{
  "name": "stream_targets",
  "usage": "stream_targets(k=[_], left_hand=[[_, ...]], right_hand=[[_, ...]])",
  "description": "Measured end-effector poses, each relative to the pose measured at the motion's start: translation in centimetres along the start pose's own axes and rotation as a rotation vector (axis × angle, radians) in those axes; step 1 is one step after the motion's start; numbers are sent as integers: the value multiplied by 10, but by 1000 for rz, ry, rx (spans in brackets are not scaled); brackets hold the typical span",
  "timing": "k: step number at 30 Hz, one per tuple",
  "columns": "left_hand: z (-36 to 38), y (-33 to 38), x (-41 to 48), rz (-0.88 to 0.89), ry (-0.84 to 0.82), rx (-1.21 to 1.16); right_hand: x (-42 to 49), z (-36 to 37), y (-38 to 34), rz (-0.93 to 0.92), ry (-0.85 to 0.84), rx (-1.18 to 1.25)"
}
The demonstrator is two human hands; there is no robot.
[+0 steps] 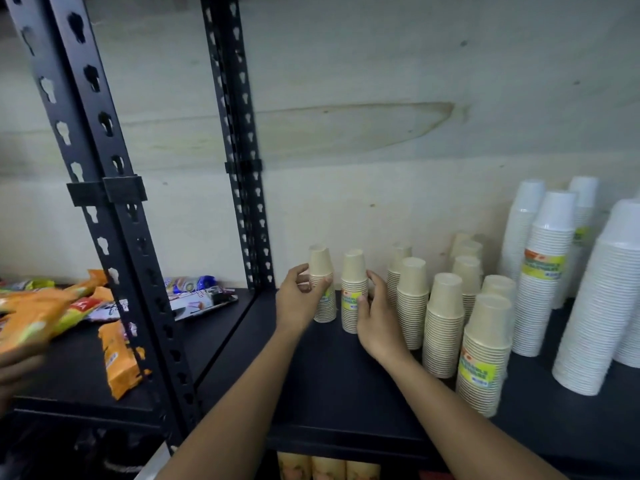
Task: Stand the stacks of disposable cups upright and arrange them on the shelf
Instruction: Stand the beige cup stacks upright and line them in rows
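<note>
— Left hand (pixel 298 299)?
— Mine. Fingers curled round the leftmost tan stack (pixel 320 268), which stands upright near the back-left corner of the shelf (pixel 311 375).
— Right hand (pixel 375 320)?
— My fingers and thumb clasp the next tan stack (pixel 354 271), upright just beside the first; my thumb lies on its label.
— Remainder?
— More tan stacks (pixel 445 320) upright mid-shelf; white stacks (pixel 540 271) toward the right edge.

A: Room by the left hand (pixel 300 301)?
B: Bare shelf (pixel 339 382) behind its wrist; a post (pixel 251 237) stands to its left.
A: And the right hand (pixel 377 317)?
B: Beige stacks (pixel 445 323) crowd just right of it.
</note>
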State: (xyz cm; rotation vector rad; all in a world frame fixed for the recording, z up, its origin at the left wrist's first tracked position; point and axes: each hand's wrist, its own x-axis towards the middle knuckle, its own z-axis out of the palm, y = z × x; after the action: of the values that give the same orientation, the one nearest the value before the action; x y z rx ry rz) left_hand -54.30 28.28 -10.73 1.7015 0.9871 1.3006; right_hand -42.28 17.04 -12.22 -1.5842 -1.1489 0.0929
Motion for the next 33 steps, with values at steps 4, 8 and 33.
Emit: stream_targets(k=[4, 8, 33], left_hand=[[2, -26, -12, -55, -168, -29], [4, -31, -7, -57, -282, 23], [19, -49, -2, 55, -222, 251]], right_hand=[[-9, 5, 4, 118, -15, 19], [-11, 9, 4, 100, -34, -42], [16, 22, 13, 229, -33, -427]])
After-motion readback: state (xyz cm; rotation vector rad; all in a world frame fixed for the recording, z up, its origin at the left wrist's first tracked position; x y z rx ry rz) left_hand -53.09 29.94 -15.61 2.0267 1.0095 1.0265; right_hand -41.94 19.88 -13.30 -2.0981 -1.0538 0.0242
